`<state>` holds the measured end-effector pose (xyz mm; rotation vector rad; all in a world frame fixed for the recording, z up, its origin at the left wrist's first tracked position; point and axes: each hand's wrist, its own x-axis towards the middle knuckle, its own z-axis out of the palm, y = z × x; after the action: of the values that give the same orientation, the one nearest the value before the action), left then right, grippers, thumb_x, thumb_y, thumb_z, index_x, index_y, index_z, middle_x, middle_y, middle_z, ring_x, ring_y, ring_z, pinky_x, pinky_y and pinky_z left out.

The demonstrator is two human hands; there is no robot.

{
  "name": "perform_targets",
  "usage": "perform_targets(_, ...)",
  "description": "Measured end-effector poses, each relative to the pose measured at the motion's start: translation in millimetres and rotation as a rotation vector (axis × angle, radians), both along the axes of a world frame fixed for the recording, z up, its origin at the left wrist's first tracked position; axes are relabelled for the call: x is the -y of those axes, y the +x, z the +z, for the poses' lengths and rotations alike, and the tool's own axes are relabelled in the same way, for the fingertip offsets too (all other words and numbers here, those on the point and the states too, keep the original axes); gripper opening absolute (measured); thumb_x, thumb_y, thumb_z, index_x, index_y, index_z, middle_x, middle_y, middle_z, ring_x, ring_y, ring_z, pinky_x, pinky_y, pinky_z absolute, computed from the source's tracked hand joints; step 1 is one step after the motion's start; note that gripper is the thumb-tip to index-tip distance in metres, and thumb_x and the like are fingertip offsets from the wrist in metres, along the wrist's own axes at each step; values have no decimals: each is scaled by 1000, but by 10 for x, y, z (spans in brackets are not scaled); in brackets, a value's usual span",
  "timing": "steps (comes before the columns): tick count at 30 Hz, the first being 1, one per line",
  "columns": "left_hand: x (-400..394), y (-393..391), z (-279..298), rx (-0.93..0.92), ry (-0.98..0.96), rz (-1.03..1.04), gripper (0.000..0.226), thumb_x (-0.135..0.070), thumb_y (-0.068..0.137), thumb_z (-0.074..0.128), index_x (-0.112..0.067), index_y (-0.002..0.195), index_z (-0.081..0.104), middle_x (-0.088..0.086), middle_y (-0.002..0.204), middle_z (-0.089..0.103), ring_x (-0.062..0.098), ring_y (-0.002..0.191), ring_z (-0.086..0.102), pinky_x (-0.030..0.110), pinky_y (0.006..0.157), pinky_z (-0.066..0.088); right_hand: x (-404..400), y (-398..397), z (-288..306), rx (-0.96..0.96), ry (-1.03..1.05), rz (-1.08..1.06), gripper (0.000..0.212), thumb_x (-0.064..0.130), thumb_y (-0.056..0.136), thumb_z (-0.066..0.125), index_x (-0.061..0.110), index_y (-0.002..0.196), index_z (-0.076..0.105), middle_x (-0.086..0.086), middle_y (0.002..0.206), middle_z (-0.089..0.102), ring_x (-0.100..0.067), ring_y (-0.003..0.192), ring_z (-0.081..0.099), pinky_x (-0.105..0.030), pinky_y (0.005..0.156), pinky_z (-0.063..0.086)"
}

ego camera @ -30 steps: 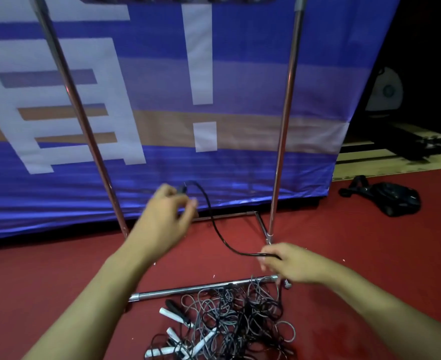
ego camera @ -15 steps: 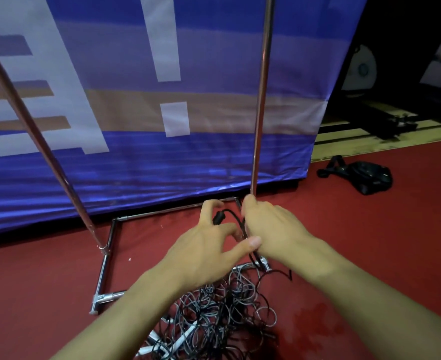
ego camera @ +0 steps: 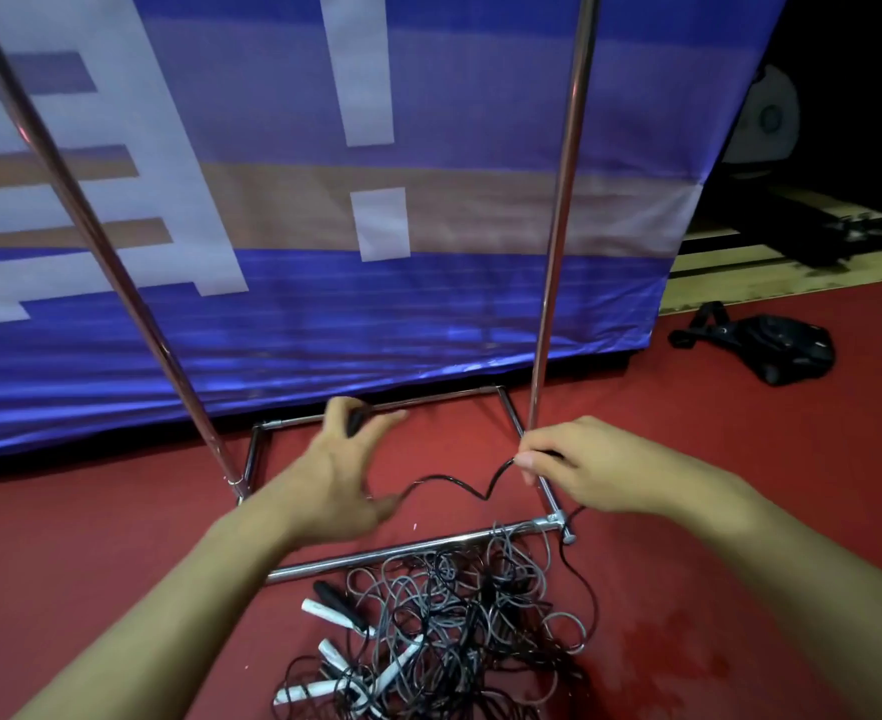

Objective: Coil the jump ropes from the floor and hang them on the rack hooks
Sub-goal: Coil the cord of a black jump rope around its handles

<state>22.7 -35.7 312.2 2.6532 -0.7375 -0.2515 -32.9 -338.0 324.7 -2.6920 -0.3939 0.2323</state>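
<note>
My left hand (ego camera: 342, 480) grips the black handle (ego camera: 355, 421) of a black jump rope (ego camera: 454, 484). The cord sags between my hands, and my right hand (ego camera: 584, 462) pinches it further along. From there the cord drops past the rack foot into a tangled pile of black and grey ropes (ego camera: 459, 631) with white handles (ego camera: 332, 613) on the red floor. The chrome rack (ego camera: 558, 252) stands behind, its two uprights rising out of view. No hooks are in view.
A blue banner (ego camera: 324, 200) hangs right behind the rack. The rack's base bars (ego camera: 402, 550) lie on the red carpet around my hands. A black bag (ego camera: 771, 350) sits on the floor at the right, with a wooden platform (ego camera: 792, 267) beyond it.
My hands were together over the handle half a second ago. They have drawn apart, the right sliding along the cord to the right, stretching a sagging length between them.
</note>
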Motion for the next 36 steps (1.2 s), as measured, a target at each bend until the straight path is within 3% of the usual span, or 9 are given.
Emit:
perform_targets(6,513,-321,20,-15,-201,-176,23,-47,100,62,-29,112,70,-4,128,30,12,103,56,34,103,46,-403,29,130,95,176,18,31,43,104,52,28,81,66,4,55,54,-9,52,48,-25,57,38)
perform_targets(9,263,-24,-64,108,-156,-71,18,-37,101,62,-25,96,76,-1,130,37,24,114,60,39,103,48,-239,5,86,-348,460,-36,37,42,105,53,20,77,61,3,56,51,-13,54,49,-28,60,43)
perform_targets(14,-282,226,-155,97,32,120,39,-24,92,77,-17,129,70,10,139,33,28,126,56,23,110,40,110,-98,8,-802,829,-194,30,36,101,61,17,78,59,1,61,33,-14,54,37,-51,92,45)
perform_targets(18,93,-169,16,-88,-160,-82,72,-47,89,77,-39,152,42,-4,141,22,9,100,57,13,96,41,-159,-91,163,-805,948,-181,24,33,106,49,17,90,57,3,68,35,-9,54,29,-29,67,48)
perform_targets(22,477,-372,19,9,-292,-227,20,-39,101,63,-28,116,68,-4,137,27,14,99,63,26,101,46,-401,-105,243,-800,926,-134,26,34,107,47,14,92,57,3,69,40,-9,58,34,-23,57,38)
perform_targets(25,336,-157,-1,13,-309,-131,16,-35,100,65,-29,86,71,-3,125,43,5,113,52,22,102,39,-262,-136,228,-809,886,-149,29,35,106,51,15,85,57,0,66,33,-13,57,31,-33,74,52)
perform_targets(28,142,-72,88,-396,-672,147,9,-18,99,69,-17,92,75,-1,97,62,1,71,53,24,67,47,-36,-187,199,-821,889,-264,30,37,100,63,18,78,56,1,64,29,-12,55,28,-44,92,53)
perform_targets(31,85,-115,206,-974,-1193,370,21,-12,100,59,-11,115,73,20,116,69,9,60,48,18,46,38,-15,-208,239,-783,958,-342,25,39,98,59,18,84,56,3,66,33,-9,53,30,-38,83,57)
perform_targets(36,275,-357,401,-1362,-1252,148,49,-33,95,59,-14,140,62,15,123,70,12,60,47,19,46,38,-381,-241,365,-703,864,-125,29,36,106,49,14,90,58,3,66,36,-8,54,30,-20,51,35)
